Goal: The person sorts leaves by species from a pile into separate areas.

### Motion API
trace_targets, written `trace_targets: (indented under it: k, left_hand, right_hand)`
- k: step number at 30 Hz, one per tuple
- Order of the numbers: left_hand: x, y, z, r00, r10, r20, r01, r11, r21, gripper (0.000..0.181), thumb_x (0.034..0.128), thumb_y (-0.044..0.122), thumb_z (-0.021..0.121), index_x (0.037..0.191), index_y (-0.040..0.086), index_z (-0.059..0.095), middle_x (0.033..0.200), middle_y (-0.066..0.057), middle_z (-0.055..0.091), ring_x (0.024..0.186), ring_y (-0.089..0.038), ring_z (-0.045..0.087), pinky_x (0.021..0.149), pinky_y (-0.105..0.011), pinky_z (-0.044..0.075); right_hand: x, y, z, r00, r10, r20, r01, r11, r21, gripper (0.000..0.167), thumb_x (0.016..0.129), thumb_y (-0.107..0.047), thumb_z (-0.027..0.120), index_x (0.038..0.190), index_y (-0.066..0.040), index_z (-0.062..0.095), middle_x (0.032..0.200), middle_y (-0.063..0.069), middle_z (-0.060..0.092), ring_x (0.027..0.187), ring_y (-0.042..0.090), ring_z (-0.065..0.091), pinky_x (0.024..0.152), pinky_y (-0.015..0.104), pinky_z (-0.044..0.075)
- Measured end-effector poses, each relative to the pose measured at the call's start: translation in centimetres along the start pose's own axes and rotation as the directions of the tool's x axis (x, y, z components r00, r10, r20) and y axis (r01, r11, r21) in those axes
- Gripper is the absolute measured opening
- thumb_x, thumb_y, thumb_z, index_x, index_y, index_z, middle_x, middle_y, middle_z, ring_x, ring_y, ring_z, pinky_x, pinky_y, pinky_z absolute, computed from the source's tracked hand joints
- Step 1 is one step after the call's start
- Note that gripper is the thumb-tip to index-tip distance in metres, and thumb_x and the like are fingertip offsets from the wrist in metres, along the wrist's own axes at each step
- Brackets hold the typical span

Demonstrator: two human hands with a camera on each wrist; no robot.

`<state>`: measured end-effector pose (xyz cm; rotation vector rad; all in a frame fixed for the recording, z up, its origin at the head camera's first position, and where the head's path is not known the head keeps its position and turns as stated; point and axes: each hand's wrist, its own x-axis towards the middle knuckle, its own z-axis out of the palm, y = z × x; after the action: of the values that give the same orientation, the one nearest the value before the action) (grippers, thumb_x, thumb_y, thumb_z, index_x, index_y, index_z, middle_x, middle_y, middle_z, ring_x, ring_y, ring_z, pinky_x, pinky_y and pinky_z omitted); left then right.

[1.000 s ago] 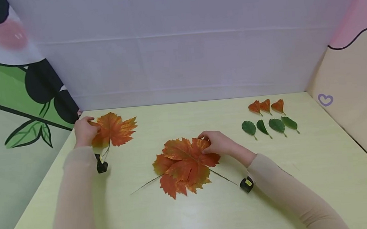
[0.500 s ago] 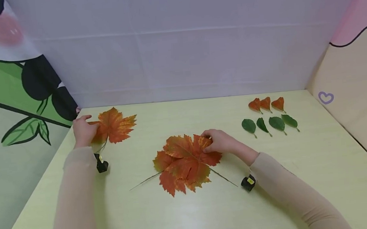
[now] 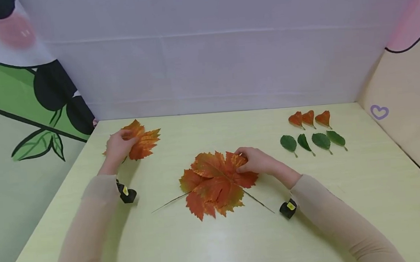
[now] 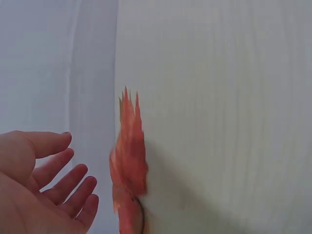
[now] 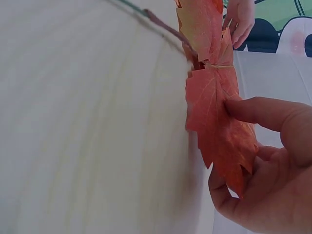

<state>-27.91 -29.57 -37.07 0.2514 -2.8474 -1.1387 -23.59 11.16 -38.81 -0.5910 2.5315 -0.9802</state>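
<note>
My left hand [image 3: 118, 147] is over an orange artificial maple leaf [image 3: 146, 142] at the far left of the table. In the left wrist view its fingers [image 4: 68, 185] are loosely spread and apart from the leaf. At the middle of the table, several overlapping orange-red maple leaves [image 3: 214, 184] lie in a cluster with thin stems pointing outward. My right hand [image 3: 258, 162] pinches the right edge of this cluster. The right wrist view shows my thumb on the face of a red maple leaf [image 5: 219, 112] and the other fingers behind it.
At the back right, small orange leaves [image 3: 308, 118] lie in a row above several small green leaves [image 3: 321, 140]. Behind the pale table [image 3: 219, 249] stands a lilac cloth backdrop [image 3: 212, 65]. Each wrist carries a small black camera [image 3: 288, 208].
My left hand has moved right from the left edge of the far leaf to above it. The right hand keeps its pinch on the cluster, which stays in place.
</note>
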Motion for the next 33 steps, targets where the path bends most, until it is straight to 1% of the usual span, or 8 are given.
trace_targets:
  k: [3, 6, 13, 15, 23, 28, 31, 33]
  left_hand:
    - [-1.0, 1.9, 1.3, 0.993, 0.028, 0.115, -0.021, 0.998, -0.06, 0.045, 0.092, 0.024, 0.052, 0.129, -0.001, 0.046, 0.128, -0.022, 0.048, 0.111, -0.035, 0.048, 0.09, -0.043, 0.042]
    - [-1.8, 3.5, 2.9, 0.971, 0.074, 0.226, -0.059, 0.995, -0.074, 0.042, 0.0907, 0.021, 0.055, 0.126, 0.0, 0.049, 0.125, -0.02, 0.051, 0.111, -0.034, 0.049, 0.09, -0.043, 0.042]
    - [-3.9, 6.4, 6.7, 0.924, 0.21, 0.32, -0.217, 0.976, -0.016, 0.035, 0.0883, 0.021, 0.058, 0.117, 0.002, 0.058, 0.113, -0.015, 0.06, 0.103, -0.03, 0.056, 0.082, -0.041, 0.047]
    - [-4.5, 6.9, 7.5, 0.904, 0.235, 0.358, -0.247, 0.969, -0.012, 0.034, 0.0879, 0.022, 0.059, 0.116, 0.002, 0.058, 0.112, -0.015, 0.061, 0.102, -0.029, 0.056, 0.081, -0.039, 0.047]
    - [-6.1, 7.8, 9.7, 0.817, 0.255, 0.518, -0.276, 0.96, -0.036, 0.054, 0.0819, 0.023, 0.067, 0.129, 0.005, 0.047, 0.132, -0.013, 0.047, 0.117, -0.032, 0.046, 0.094, -0.045, 0.041]
    - [-6.3, 7.7, 10.3, 0.761, 0.297, 0.577, -0.362, 0.932, -0.002, 0.073, 0.0769, 0.025, 0.073, 0.136, 0.003, 0.036, 0.138, -0.015, 0.038, 0.124, -0.035, 0.037, 0.102, -0.048, 0.031]
    - [-6.5, 7.8, 10.4, 0.744, 0.32, 0.587, -0.417, 0.908, 0.034, 0.078, 0.0751, 0.028, 0.074, 0.137, 0.002, 0.034, 0.137, -0.017, 0.039, 0.125, -0.035, 0.034, 0.103, -0.048, 0.029]
    - [-6.5, 7.9, 10.6, 0.747, 0.331, 0.577, -0.43, 0.902, 0.039, 0.079, 0.0749, 0.029, 0.074, 0.137, 0.0, 0.034, 0.135, -0.017, 0.041, 0.123, -0.034, 0.036, 0.102, -0.047, 0.031]
  right_hand:
    - [0.0, 0.2, 0.0, 1.0, 0.006, -0.005, -0.006, 1.0, -0.001, 0.043, 0.079, -0.013, 0.068, 0.117, -0.001, 0.052, 0.106, 0.014, 0.059, 0.09, 0.023, 0.053, 0.077, 0.033, 0.046]
    - [0.1, 0.3, 0.0, 1.0, 0.011, -0.01, -0.011, 1.0, -0.001, 0.043, 0.08, -0.013, 0.068, 0.118, -0.001, 0.051, 0.109, 0.014, 0.058, 0.093, 0.024, 0.053, 0.08, 0.034, 0.046]
    - [-0.1, 0.2, 0.0, 1.0, 0.009, -0.014, -0.009, 1.0, 0.014, 0.041, 0.081, -0.012, 0.067, 0.117, 0.0, 0.051, 0.11, 0.016, 0.058, 0.094, 0.025, 0.053, 0.079, 0.034, 0.047]
    - [-0.1, 0.1, 0.0, 1.0, 0.012, -0.016, -0.012, 1.0, 0.022, 0.041, 0.081, -0.011, 0.067, 0.116, 0.0, 0.051, 0.109, 0.015, 0.058, 0.093, 0.025, 0.053, 0.079, 0.034, 0.047]
    - [0.0, 0.3, 0.4, 1.0, 0.006, -0.03, -0.005, 1.0, 0.019, 0.04, 0.081, -0.01, 0.066, 0.118, -0.002, 0.051, 0.109, 0.014, 0.059, 0.092, 0.023, 0.054, 0.08, 0.034, 0.047]
    - [0.0, 0.2, 0.5, 0.999, 0.001, -0.032, 0.0, 1.0, 0.021, 0.04, 0.081, -0.01, 0.066, 0.117, -0.002, 0.052, 0.11, 0.013, 0.058, 0.093, 0.023, 0.054, 0.081, 0.035, 0.047]
    - [-0.1, 0.2, 0.4, 0.999, 0.005, -0.033, -0.004, 0.999, 0.034, 0.038, 0.081, -0.01, 0.066, 0.116, -0.002, 0.052, 0.108, 0.012, 0.059, 0.09, 0.022, 0.054, 0.078, 0.033, 0.047]
    - [-0.2, 0.3, 0.4, 0.999, 0.007, -0.035, -0.006, 0.999, 0.036, 0.038, 0.081, -0.01, 0.067, 0.115, -0.002, 0.052, 0.107, 0.012, 0.059, 0.088, 0.021, 0.053, 0.077, 0.033, 0.046]
